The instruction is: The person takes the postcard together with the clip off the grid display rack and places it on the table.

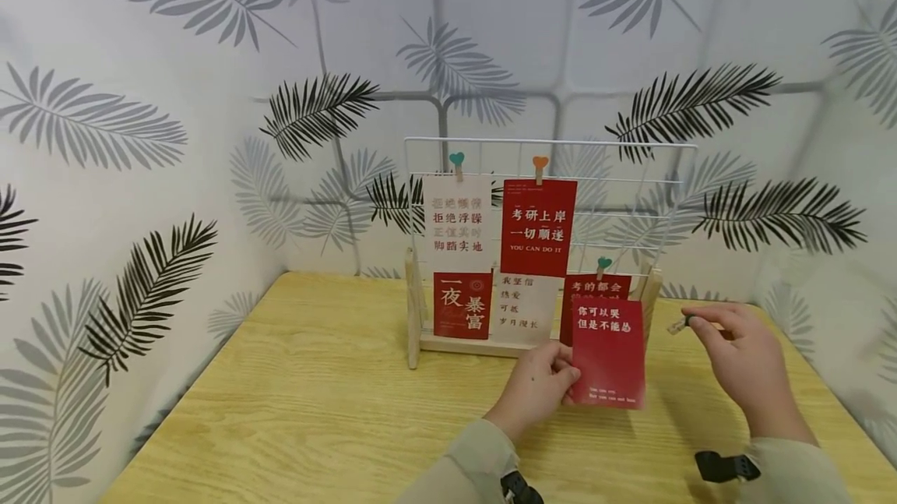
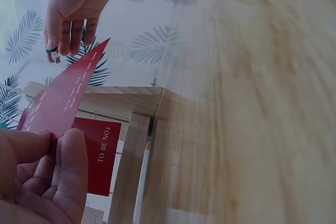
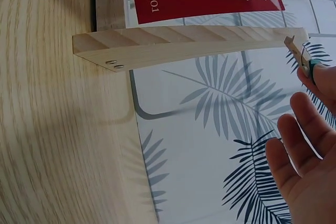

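Observation:
My left hand [image 1: 536, 383] pinches a red card [image 1: 608, 356] with white writing by its left edge, thumb in front. The card is held up before the lower right of a white wire grid rack [image 1: 631, 177] and overlaps a red card [image 1: 578, 286] clipped there. To the right of the rack, my right hand [image 1: 744, 356] pinches a small wooden clip [image 3: 297, 51] with a dark green top between thumb and index finger. Its other fingers are spread loosely in the right wrist view. The clip is apart from the held card.
Further cards hang on the grid: a white card [image 1: 458, 223] under a teal heart clip [image 1: 457, 159], a red card [image 1: 538, 227] under an orange heart clip [image 1: 540, 163], and two below. Wooden feet [image 1: 412, 309] carry the rack on the wooden table [image 1: 301, 395], near a leaf-patterned wall [image 1: 210, 138].

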`<state>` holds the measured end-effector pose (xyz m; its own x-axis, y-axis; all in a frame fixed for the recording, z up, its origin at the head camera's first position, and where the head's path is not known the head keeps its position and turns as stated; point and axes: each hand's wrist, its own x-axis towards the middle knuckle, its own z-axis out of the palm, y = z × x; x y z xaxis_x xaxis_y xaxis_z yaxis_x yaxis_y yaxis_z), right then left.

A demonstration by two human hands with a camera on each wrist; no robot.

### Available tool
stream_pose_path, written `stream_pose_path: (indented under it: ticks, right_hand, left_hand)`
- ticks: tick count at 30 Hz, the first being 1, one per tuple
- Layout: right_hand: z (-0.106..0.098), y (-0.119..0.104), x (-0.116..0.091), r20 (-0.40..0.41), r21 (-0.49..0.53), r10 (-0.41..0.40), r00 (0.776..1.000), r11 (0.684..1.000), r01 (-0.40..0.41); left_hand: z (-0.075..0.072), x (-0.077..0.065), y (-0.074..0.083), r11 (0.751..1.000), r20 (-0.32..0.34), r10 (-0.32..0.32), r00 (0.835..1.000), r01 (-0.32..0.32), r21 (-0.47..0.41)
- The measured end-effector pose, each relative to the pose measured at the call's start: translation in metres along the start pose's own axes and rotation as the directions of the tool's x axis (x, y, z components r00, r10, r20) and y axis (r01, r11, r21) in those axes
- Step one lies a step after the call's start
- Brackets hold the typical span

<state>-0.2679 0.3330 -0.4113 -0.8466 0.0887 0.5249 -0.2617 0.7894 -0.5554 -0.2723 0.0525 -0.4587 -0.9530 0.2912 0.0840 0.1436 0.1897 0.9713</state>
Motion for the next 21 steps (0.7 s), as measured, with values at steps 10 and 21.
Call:
stream_pose_path:
  ticks: [10,21]
  right_hand:
    - [-0.004,0.005,0.002,0.054,-0.010,0.018,0.998,1.000,-0.018]
    - [-0.003,0.030,0.000,0.188,0.043,0.132,0.973,0.989,-0.142]
  left_hand:
    - [-0.001,0.000,-0.003,1.000,0.044,-0.022,0.999,0.022,-0.009]
    - [-0.002,0.002,-0.007,0.998,0.058,-0.053,0.997,0.052,0.023]
